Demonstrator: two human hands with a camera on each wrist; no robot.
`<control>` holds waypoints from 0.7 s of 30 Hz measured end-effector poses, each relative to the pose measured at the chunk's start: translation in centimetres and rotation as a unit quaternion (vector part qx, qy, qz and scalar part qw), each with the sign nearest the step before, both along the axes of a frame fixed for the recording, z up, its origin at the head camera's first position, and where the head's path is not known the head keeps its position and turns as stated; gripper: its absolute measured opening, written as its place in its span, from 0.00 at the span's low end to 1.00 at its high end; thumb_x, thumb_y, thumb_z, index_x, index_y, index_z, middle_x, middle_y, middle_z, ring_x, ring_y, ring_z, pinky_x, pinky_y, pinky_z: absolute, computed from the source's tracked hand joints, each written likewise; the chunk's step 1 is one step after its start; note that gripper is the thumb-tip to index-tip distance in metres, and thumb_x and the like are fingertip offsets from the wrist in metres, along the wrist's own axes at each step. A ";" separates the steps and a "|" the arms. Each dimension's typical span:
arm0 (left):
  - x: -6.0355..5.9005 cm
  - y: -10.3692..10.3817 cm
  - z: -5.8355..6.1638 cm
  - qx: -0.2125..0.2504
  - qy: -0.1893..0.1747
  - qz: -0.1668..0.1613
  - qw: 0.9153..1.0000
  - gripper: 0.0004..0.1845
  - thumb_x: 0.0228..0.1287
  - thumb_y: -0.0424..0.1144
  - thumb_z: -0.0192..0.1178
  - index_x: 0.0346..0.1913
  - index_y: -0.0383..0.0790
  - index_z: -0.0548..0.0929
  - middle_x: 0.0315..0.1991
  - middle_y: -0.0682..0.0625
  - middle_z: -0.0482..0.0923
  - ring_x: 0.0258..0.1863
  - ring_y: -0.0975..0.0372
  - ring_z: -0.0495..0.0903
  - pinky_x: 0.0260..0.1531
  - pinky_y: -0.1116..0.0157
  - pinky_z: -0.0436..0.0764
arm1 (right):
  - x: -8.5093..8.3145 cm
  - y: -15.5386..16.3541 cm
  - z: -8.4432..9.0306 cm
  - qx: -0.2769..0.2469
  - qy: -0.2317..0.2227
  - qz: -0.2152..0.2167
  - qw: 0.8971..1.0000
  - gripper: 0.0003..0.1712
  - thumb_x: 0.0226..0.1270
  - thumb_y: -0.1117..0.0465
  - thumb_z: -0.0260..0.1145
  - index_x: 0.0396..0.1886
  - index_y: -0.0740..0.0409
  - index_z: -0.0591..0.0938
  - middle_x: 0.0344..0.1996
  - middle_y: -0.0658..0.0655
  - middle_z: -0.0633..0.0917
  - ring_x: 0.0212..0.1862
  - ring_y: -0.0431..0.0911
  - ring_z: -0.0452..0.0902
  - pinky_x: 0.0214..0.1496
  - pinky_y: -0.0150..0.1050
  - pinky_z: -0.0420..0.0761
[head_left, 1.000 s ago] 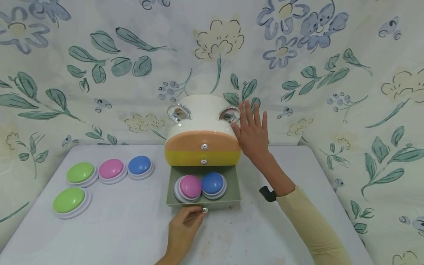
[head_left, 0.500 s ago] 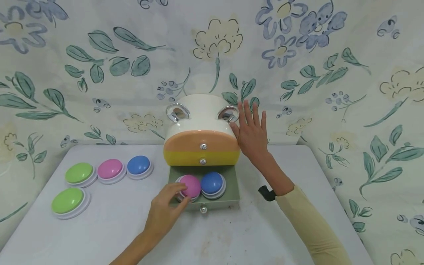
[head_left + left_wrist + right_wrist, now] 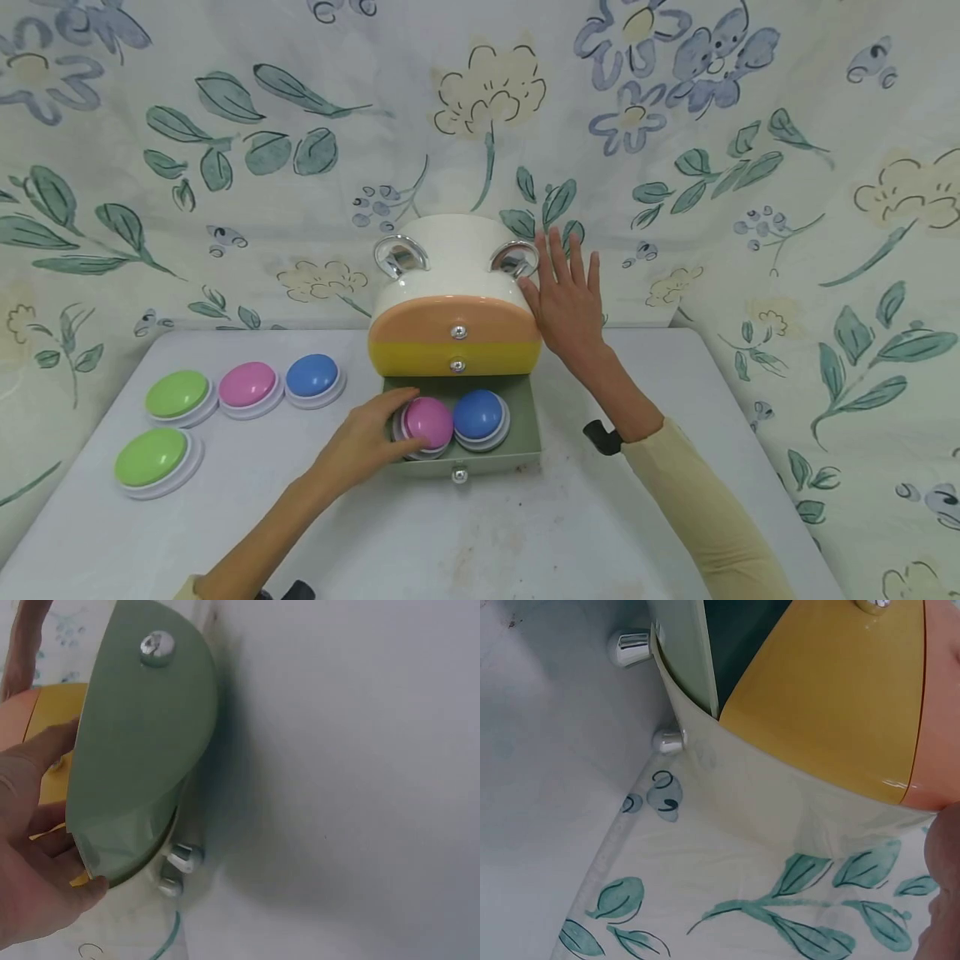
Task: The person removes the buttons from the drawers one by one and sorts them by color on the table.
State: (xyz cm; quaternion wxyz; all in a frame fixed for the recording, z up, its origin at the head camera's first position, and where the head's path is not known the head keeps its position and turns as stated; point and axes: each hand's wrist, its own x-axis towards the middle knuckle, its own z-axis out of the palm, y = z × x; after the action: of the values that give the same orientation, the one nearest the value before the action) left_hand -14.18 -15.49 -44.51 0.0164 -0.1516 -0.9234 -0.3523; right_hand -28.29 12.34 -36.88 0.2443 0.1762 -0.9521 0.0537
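In the head view my left hand (image 3: 360, 437) curls round the left side of a pink dome push button (image 3: 429, 423) with a white base. The thumb lies at its front edge and the fingers at its back. That button sits in the pulled-out green drawer (image 3: 519, 454), beside a blue dome button (image 3: 478, 414). The left wrist view shows the left hand (image 3: 34, 847) reaching over the drawer's side, the button hidden. My right hand (image 3: 566, 312), fingers straight, rests against the right side of the white rounded cabinet (image 3: 459, 250).
Left on the white table (image 3: 585, 533) stand two green buttons (image 3: 177, 394), a pink button (image 3: 247, 384) and a blue button (image 3: 312, 376). Above the open drawer are a yellow drawer (image 3: 420, 358) and an orange drawer (image 3: 420, 319). Flowered cloth (image 3: 300, 208) hangs behind.
My left hand has let go of the green drawer's knob and moved up and left to the pink button inside. The right hand has stayed against the cabinet.
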 end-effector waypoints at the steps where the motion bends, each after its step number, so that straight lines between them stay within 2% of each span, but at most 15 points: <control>1: -0.1 0.1 0.0 -0.004 -0.009 -0.003 1.000 0.37 0.55 0.42 0.76 0.66 0.30 0.74 0.62 0.37 0.76 0.62 0.43 0.73 0.60 0.44 0.75 | 0.0 0.0 0.0 -0.001 0.001 0.000 1.000 0.40 0.81 0.45 0.47 0.81 0.58 0.47 0.79 0.60 0.50 0.79 0.57 0.39 0.78 0.58 0.37; 6: -0.8 0.7 0.2 -0.024 -0.029 -0.024 0.999 0.39 0.54 0.44 0.77 0.65 0.30 0.74 0.60 0.37 0.76 0.58 0.44 0.76 0.57 0.45 0.78 | 0.0 0.0 -0.1 -0.006 0.004 0.003 1.000 0.39 0.81 0.45 0.48 0.81 0.58 0.48 0.79 0.60 0.50 0.78 0.58 0.40 0.78 0.57 0.35; 13: -1.3 1.0 0.0 -0.065 -0.007 -0.053 0.996 0.38 0.53 0.41 0.77 0.64 0.30 0.74 0.59 0.38 0.78 0.55 0.46 0.79 0.56 0.44 0.78 | 0.0 0.0 -0.1 -0.014 -0.001 0.008 1.000 0.39 0.81 0.45 0.48 0.81 0.57 0.48 0.79 0.59 0.49 0.79 0.57 0.39 0.78 0.57 0.33; 15: -1.4 1.0 0.0 -0.076 0.008 -0.056 0.995 0.38 0.52 0.40 0.78 0.63 0.29 0.75 0.58 0.37 0.78 0.54 0.46 0.79 0.58 0.42 0.76 | 0.0 0.0 -0.1 -0.017 -0.003 0.009 1.000 0.39 0.81 0.45 0.47 0.81 0.57 0.48 0.79 0.59 0.49 0.79 0.57 0.39 0.78 0.56 0.32; 21: -1.4 1.2 -0.1 -0.098 0.039 -0.060 0.993 0.36 0.50 0.40 0.78 0.61 0.28 0.77 0.56 0.38 0.81 0.56 0.46 0.78 0.68 0.35 0.58 | -0.1 0.1 -0.1 -0.005 -0.004 0.001 1.000 0.40 0.81 0.44 0.46 0.81 0.57 0.47 0.79 0.59 0.48 0.79 0.57 0.38 0.78 0.58 0.35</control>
State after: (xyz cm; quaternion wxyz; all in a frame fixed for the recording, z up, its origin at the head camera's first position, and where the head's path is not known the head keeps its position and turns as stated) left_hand -15.63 -14.32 -44.59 0.0166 -0.2209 -0.9413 -0.2548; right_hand -28.36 12.41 -37.02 0.2409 0.1759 -0.9526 0.0599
